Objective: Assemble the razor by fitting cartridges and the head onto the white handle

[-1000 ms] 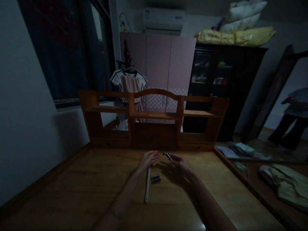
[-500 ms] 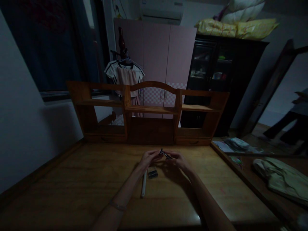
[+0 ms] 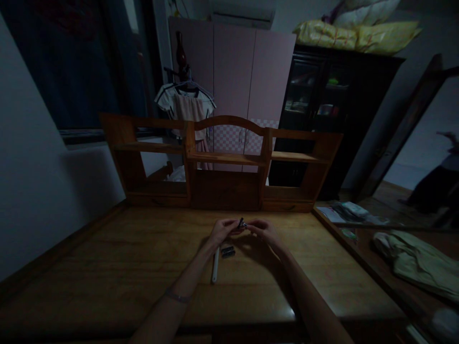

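My left hand (image 3: 223, 231) and my right hand (image 3: 263, 232) meet over the desk, both closed on a small razor (image 3: 242, 223) with a dark head and a silvery neck. The left fingers pinch near the head. On the other side, the right fingertips grip the handle end, most of which they hide. Below the hands, a dark blade cartridge pack (image 3: 228, 252) lies on the wood. Beside it a slim white stick (image 3: 215, 267) points toward me, its far end partly behind my left wrist.
A wooden shelf unit (image 3: 225, 160) stands along the back of the desk (image 3: 143, 267). To the right, beyond a raised edge, are light green cloth (image 3: 419, 263) and papers with plastic (image 3: 347, 212). Another person (image 3: 439, 181) stands at the far right.
The razor has turned, so less of its handle shows, and my right fingers have shifted on it. My view has tilted slightly downward. The person at right has changed pose.
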{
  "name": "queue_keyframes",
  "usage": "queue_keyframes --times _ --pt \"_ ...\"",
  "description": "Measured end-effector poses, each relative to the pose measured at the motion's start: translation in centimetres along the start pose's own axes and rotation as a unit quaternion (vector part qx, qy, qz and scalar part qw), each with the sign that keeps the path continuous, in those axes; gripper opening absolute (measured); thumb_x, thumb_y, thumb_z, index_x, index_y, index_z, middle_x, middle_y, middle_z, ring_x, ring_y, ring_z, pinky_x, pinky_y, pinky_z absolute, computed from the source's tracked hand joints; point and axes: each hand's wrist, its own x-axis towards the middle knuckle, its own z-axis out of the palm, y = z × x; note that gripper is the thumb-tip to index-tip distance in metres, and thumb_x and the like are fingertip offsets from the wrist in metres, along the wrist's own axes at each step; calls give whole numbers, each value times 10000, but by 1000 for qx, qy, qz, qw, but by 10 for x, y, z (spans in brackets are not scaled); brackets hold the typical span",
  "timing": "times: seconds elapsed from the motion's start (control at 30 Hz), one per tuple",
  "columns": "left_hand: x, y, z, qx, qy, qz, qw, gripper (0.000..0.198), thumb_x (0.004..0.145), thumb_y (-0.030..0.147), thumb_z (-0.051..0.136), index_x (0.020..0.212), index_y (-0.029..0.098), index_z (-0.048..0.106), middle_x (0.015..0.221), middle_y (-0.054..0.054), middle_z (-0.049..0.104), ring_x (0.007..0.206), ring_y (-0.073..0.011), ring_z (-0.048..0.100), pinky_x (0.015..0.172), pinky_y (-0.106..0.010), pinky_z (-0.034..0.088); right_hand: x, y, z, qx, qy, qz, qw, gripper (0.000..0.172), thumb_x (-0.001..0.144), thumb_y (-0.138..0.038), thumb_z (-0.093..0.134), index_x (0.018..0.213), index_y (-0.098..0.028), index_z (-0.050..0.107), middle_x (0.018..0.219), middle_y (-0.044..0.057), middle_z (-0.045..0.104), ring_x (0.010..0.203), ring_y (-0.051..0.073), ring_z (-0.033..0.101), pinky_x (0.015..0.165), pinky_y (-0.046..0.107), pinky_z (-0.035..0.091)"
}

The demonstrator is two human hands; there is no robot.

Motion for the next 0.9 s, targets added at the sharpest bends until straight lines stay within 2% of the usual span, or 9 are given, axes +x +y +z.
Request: queue_keyframes --times 0.33,0.57,0.9 --pt "-2 3 2 10 -3 1 1000 468 635 458 743 928 99 685 959 -117 710 870 -244 672 869 -392 499 4 12 -2 -11 -11 -13 1000 275 702 -442 685 778 -178 691 762 38 671 728 173 597 662 266 437" --pt "-1 0 -1 16 14 13 1000 447 637 451 741 911 101 692 903 -106 720 796 -234 681 829 -385 515 2 11 -2 3 -16 -5 1000 295 707 -443 684 811 -167 683 759 25 655 706 157 580 644 249 423" --pt "-3 4 3 26 15 12 999 426 662 462 719 896 107 705 923 -107 718 841 -244 675 851 -380 504 2 6 -2 5 -12 -1 1000 287 673 -442 701 776 -175 684 767 31 672 740 178 596 676 267 432"
